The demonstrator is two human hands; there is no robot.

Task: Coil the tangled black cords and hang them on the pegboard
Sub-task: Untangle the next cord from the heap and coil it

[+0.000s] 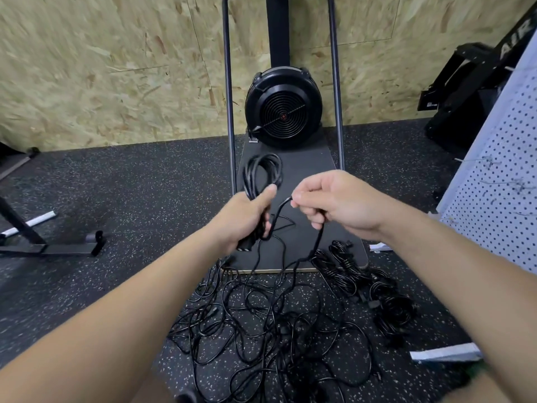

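One black cord [293,245] rises from the tangled cords [261,324] on the floor [116,199]. Left hand [247,216], arm extended, grips its coiled loops [263,173]; right hand [334,202] pinches the loose run. White pegboard [499,181] stands right.

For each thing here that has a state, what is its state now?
left hand: grips the coiled cord.
right hand: pinches the loose strand.
coiled cord: partly wound, loops held up.
loose strand: hangs down to the pile.
tangled cords: unsorted on the floor.
bundled cords: wound, lying on the floor.
pegboard: no cord hung in view.
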